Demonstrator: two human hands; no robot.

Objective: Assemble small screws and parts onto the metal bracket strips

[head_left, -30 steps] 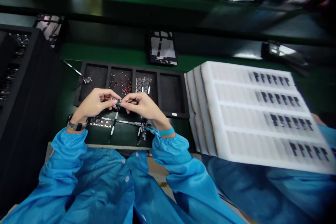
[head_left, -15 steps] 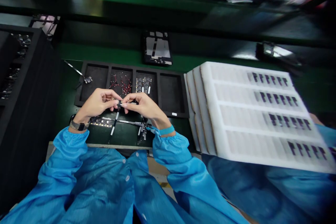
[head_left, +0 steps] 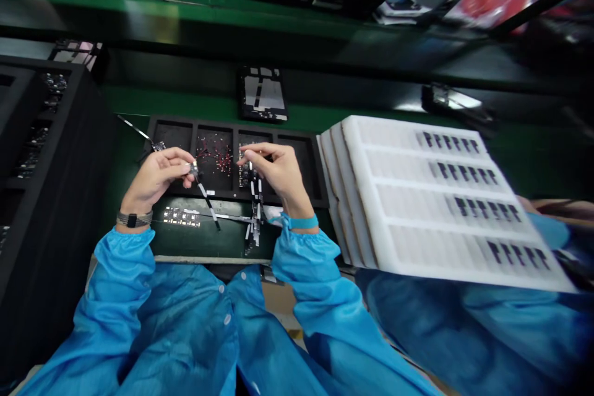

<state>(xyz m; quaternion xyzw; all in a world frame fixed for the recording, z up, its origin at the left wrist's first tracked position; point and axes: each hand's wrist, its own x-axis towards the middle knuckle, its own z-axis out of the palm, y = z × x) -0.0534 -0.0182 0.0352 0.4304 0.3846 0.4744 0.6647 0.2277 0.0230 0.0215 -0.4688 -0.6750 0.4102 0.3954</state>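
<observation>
My left hand (head_left: 160,174) pinches a small circuit board (head_left: 193,168) between thumb and fingertips. From that board a thin black-and-white flex strip (head_left: 207,201) hangs down toward the bench. My right hand (head_left: 278,170) is apart from it, above the third compartment of a black foam tray (head_left: 302,199). Its index finger reaches out with the thumb close below, and I see nothing held there. Circuit boards (head_left: 243,167) lie under it, partly hidden. Red-and-black wired small parts (head_left: 216,154) fill the neighbouring compartment. A panel of boards (head_left: 182,216) and a pile of flex strips (head_left: 253,229) lie in front.
White foam trays (head_left: 371,198) holding rows of dark parts are stacked on the right. Black foam trays (head_left: 69,136) with boards rise on the left. A dark flat device (head_left: 263,94) lies behind the tray. Another person's blue sleeve (head_left: 547,229) shows at far right.
My hands have parted: the left drew back left with the small circuit board, and the right moved right, over the tray's boards. The view has shifted slightly.
</observation>
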